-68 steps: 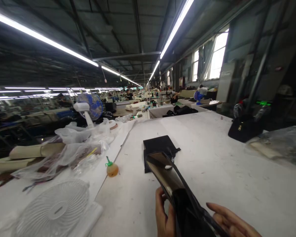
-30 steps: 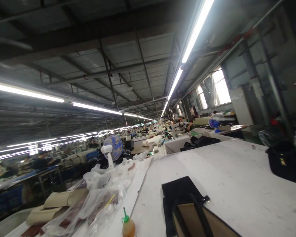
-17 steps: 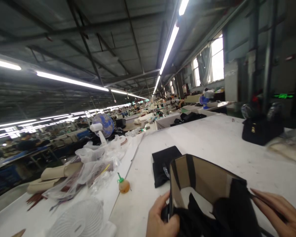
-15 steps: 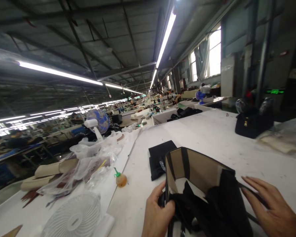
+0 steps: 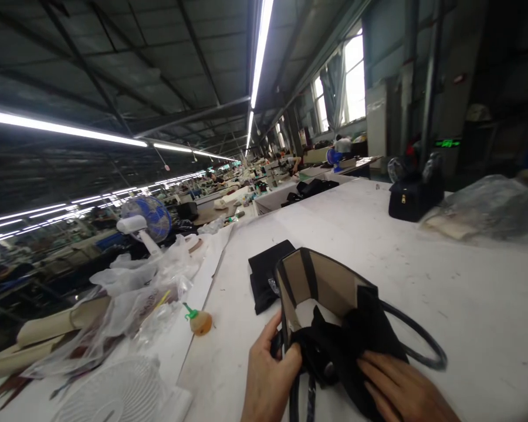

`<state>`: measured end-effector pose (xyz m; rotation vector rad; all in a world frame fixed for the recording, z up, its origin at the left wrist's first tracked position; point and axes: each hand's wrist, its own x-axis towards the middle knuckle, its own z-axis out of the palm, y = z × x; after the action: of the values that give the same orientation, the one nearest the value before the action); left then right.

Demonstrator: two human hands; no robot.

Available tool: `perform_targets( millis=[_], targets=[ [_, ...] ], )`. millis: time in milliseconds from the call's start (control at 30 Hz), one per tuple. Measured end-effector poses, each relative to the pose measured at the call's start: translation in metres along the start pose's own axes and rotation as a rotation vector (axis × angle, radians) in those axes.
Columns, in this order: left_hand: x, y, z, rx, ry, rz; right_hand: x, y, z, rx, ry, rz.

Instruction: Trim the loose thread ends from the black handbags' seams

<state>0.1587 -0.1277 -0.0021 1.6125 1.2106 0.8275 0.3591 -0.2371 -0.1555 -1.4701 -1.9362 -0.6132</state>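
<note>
A black bag (image 5: 334, 305) with a tan lining stands open on the white table (image 5: 422, 281) in front of me. My left hand (image 5: 268, 375) grips its left rim, thumb on the edge. My right hand (image 5: 400, 390) lies on the black fabric at the bag's near right side, fingers stretched out. One black handle loop (image 5: 422, 346) lies on the table to the right. Just behind the bag lies a flat stack of black fabric pieces (image 5: 266, 272).
A small amber bottle with a green cap (image 5: 198, 321) stands left of the bag. Clear plastic bags (image 5: 145, 293), tan rolls (image 5: 48, 328) and two white fans (image 5: 114, 392) (image 5: 145, 220) crowd the left side. A black handbag (image 5: 411, 199) and a plastic-covered pile (image 5: 488, 208) sit far right.
The view swung up to the ceiling and back down. The bag now stands open; my right hand moved from beside the bag onto its black fabric, and a handle loop dropped to the right.
</note>
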Motion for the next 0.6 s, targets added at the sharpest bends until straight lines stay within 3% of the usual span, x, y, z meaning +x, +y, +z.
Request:
perform_targets(
  millis=[200, 300, 433, 533, 600],
  targets=[
    [-0.004, -0.002, 0.005, -0.009, -0.03, 0.055, 0.049, 0.002, 0.045, 0.296, -0.372, 0.405],
    [-0.006, -0.004, 0.007, -0.02, -0.023, 0.06, 0.096, 0.007, 0.067, 0.465, -0.349, 0.439],
    [-0.006, -0.01, 0.006, -0.011, -0.02, 0.029, 0.155, 0.015, 0.089, 0.472, -0.278, 0.51],
    [-0.005, -0.018, 0.002, -0.041, -0.019, 0.039, 0.179, 0.021, 0.095, 0.43, -0.318, 0.654],
    [-0.005, -0.025, -0.001, -0.048, -0.036, 0.051, 0.186, 0.024, 0.093, 0.394, -0.257, 0.714]
  ],
)
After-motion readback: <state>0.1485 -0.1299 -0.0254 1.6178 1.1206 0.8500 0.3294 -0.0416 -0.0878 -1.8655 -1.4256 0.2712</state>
